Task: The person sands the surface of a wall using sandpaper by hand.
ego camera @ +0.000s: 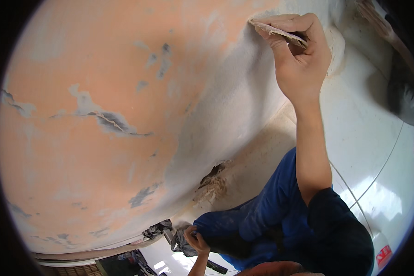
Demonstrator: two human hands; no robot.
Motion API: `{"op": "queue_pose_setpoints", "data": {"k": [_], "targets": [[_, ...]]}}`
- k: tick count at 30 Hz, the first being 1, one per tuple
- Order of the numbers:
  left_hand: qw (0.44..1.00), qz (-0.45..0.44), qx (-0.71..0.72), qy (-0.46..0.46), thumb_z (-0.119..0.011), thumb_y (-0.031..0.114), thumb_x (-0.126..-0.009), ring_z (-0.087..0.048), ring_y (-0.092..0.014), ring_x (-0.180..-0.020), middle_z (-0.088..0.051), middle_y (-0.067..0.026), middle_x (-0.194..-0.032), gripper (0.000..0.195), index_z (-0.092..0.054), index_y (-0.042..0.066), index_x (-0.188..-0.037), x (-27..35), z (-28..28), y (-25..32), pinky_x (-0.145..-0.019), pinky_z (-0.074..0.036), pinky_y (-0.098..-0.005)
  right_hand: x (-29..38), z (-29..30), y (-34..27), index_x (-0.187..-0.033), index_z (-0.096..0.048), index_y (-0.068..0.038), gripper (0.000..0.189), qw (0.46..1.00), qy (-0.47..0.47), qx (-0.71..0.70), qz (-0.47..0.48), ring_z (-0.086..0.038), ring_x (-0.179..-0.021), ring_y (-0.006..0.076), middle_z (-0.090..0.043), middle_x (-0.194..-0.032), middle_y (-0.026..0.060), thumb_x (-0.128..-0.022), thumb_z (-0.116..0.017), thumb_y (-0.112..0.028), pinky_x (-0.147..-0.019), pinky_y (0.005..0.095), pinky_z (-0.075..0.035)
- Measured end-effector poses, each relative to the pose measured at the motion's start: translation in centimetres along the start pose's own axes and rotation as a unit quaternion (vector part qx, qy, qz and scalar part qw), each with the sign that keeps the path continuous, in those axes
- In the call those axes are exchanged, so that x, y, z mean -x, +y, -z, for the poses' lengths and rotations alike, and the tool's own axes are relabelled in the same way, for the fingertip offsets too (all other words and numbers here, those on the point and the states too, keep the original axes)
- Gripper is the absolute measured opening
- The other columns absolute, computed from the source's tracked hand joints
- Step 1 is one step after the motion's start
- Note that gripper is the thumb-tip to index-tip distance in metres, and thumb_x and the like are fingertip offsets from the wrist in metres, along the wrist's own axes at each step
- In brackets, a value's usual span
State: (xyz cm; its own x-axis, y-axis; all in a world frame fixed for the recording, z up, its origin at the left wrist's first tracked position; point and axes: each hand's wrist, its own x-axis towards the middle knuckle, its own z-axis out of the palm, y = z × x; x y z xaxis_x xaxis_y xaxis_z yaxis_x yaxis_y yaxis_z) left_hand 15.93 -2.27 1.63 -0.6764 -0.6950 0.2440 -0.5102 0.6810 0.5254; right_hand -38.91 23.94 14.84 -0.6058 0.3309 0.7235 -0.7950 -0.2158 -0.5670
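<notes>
In my right hand (305,51) is a folded piece of sandpaper (279,31), pinched between thumb and fingers. Its edge meets the wall (151,103), where worn orange paint gives way to a pale grey band. My left hand (197,241) is low in the view, fingers curled beside the knee of my blue trousers (234,224). Whether it grips the cloth or something small is unclear. A jagged crack (114,122) and several grey bare patches mark the orange paint. Near my knee, a broken hole (212,176) with crumbled material opens at the wall's foot.
Thin cables (355,200) cross the glossy white floor (362,145) to my right. Part of another person's limb (376,20) shows at the upper right. Black plastic (184,241) lies by my left hand. A red label (384,256) bearing writing is at the lower right.
</notes>
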Motion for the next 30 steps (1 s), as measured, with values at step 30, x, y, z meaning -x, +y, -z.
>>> {"op": "queue_pose_setpoints", "data": {"k": [30], "targets": [[1.000, -0.003, -0.024, -0.006, -0.050, 0.014, -0.088, -0.051, -0.028, -0.092, -0.058, -0.0131, -0.101, 0.024, -0.060, 0.000, -0.105, 0.0, 0.1, 0.0, -0.079, -0.040, -0.0393, 0.9, -0.9, 0.5, -0.099, -0.055, 0.000, 0.019, 0.995, 0.086, 0.040, 0.031, -0.073, -0.095, 0.0168, -0.076, -0.102, 0.0149, -0.092, -0.059, 0.017, -0.086, 0.0266, -0.058]]}}
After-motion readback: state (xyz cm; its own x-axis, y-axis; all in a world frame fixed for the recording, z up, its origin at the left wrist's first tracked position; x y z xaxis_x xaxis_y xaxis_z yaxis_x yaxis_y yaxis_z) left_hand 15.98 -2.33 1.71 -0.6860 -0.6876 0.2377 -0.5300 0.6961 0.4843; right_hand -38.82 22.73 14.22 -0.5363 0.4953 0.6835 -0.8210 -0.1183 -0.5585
